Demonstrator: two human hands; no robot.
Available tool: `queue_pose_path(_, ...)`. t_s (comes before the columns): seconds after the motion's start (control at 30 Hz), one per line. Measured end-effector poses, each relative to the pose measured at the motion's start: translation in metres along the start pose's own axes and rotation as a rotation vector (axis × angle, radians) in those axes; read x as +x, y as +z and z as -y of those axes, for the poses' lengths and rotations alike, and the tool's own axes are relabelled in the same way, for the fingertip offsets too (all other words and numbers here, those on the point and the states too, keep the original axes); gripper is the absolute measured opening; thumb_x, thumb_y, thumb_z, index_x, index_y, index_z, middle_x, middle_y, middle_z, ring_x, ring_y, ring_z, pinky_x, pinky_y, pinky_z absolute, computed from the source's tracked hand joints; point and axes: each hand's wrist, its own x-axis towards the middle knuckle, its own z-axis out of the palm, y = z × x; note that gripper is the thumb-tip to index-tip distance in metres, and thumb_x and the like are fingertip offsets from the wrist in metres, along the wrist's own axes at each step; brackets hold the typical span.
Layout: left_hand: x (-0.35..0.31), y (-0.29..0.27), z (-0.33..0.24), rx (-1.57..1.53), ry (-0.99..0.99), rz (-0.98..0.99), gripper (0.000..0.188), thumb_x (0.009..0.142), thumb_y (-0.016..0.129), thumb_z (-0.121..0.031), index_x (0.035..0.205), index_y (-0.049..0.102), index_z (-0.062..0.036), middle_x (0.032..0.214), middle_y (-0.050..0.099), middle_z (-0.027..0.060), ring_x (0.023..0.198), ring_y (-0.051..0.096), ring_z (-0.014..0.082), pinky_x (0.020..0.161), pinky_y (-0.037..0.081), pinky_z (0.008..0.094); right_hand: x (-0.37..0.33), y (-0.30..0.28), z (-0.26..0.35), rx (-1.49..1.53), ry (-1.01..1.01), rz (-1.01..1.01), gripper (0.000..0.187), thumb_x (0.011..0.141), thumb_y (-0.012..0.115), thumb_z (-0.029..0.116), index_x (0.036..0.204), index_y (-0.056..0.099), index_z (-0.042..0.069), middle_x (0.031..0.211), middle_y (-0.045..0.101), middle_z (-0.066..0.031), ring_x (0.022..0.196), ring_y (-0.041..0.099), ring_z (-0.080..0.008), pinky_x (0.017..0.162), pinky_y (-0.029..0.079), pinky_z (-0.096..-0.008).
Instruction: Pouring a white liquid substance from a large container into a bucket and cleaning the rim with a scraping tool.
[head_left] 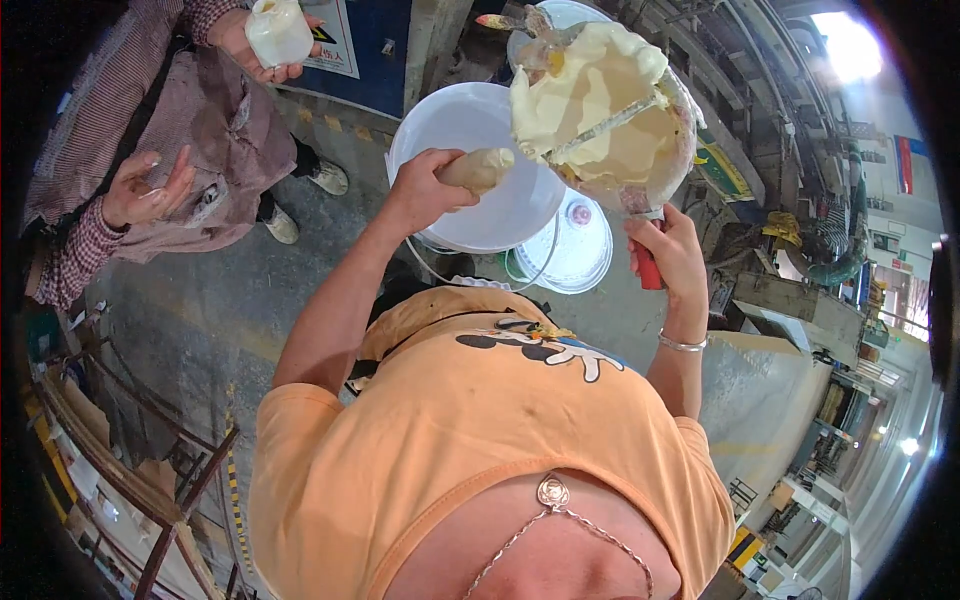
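Observation:
My left hand (430,190) is closed around a pale, blunt-ended object (482,170) coated in cream colour; its kind is not clear. It is held above a large white bucket (470,222), whose pale inside shows beneath. My right hand (668,248) grips a red handle (649,270) at the near edge of a round container (682,150) smeared with cream-coloured paste (612,90). I cannot tell whether the handle belongs to the container or to a separate tool. A paste-covered stick (605,128) lies across the container's opening.
A white lidded pail (592,258) stands beside the bucket. At the left, another person in a checked sleeve and apron (225,160) holds a white jar (279,36); their other hand (150,190) is open. A metal-framed rack (165,500) stands lower left, machinery (740,100) upper right.

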Motion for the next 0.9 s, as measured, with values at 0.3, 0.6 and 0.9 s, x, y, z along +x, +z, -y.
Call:
queue_pose_path(0.3, 0.007, 0.015, -0.001, -0.061, -0.032, -0.004, 0.065, 0.059, 0.081, -0.016, 0.118, 0.061, 0.0007, 0.113, 0.063, 0.0138, 0.100, 0.063, 0.0230, 0.089, 0.049, 0.0322, 0.003, 0.000, -0.001, 0.012, -0.001, 0.016, 0.019, 0.078, 0.066, 0.011, 0.088, 0.059, -0.004, 0.065, 0.058, -0.0059, 0.047, 0.054, -0.0118, 0.044, 0.043, -0.0256)
queue_pose_path(0.6, 0.007, 0.016, -0.014, 0.048, -0.050, -0.002, 0.061, 0.059, 0.081, -0.019, 0.114, 0.064, 0.0002, 0.110, 0.064, 0.0143, 0.096, 0.064, 0.0248, 0.087, 0.050, 0.0327, 0.003, 0.004, 0.003, -0.033, -0.005, -0.011, 0.019, 0.078, 0.066, 0.011, 0.088, 0.059, -0.003, 0.063, 0.057, -0.0047, 0.048, 0.054, -0.0110, 0.045, 0.044, -0.0253)
queue_pose_path(0.9, 0.008, 0.010, -0.023, 0.020, 0.035, 0.027, 0.060, 0.059, 0.081, -0.020, 0.113, 0.064, 0.0000, 0.110, 0.063, 0.0138, 0.097, 0.063, 0.0235, 0.085, 0.051, 0.0330, 0.006, 0.003, -0.002, -0.046, 0.013, 0.006, 0.020, 0.078, 0.066, 0.012, 0.089, 0.059, -0.003, 0.063, 0.057, -0.0043, 0.047, 0.053, -0.0104, 0.044, 0.043, -0.0248)
